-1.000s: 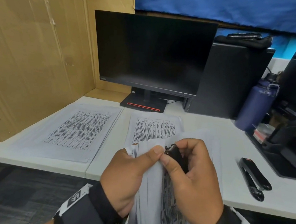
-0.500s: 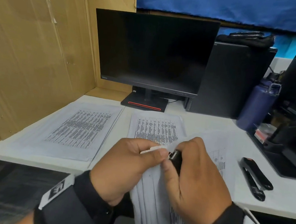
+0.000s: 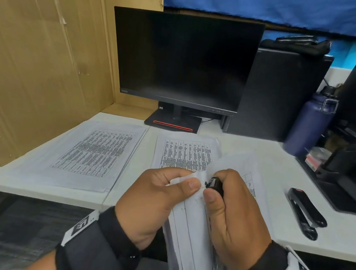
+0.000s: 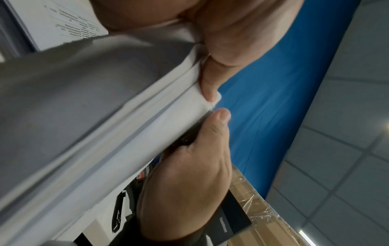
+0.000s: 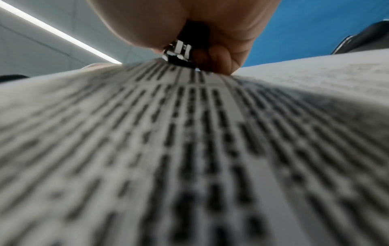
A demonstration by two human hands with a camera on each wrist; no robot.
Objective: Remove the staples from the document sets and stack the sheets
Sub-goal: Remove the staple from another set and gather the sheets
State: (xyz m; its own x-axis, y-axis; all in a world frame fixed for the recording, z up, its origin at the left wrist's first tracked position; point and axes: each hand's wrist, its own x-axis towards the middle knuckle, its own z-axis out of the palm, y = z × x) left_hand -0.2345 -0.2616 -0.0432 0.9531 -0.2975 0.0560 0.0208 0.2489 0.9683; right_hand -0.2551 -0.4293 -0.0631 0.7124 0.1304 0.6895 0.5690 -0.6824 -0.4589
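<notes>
Stapled white printed document set [image 3: 193,234], lower centre: corner pinched by left hand [image 3: 155,200]; right hand [image 3: 236,223] grips small black staple remover [image 3: 215,183] at that corner.

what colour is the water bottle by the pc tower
Dark navy blue, with a black lid; the water bottle shows best in the head view.

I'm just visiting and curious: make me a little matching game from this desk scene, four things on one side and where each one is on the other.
Things:
1. small black staple remover
2. dark blue water bottle
3. black stapler
4. black computer monitor

Places:
A. lying on the white desk, right of the hands
B. standing at the desk's back, centre
C. gripped in the right hand
D. standing far right, beside a black box

Pairs: 1-C, 2-D, 3-A, 4-B
</notes>
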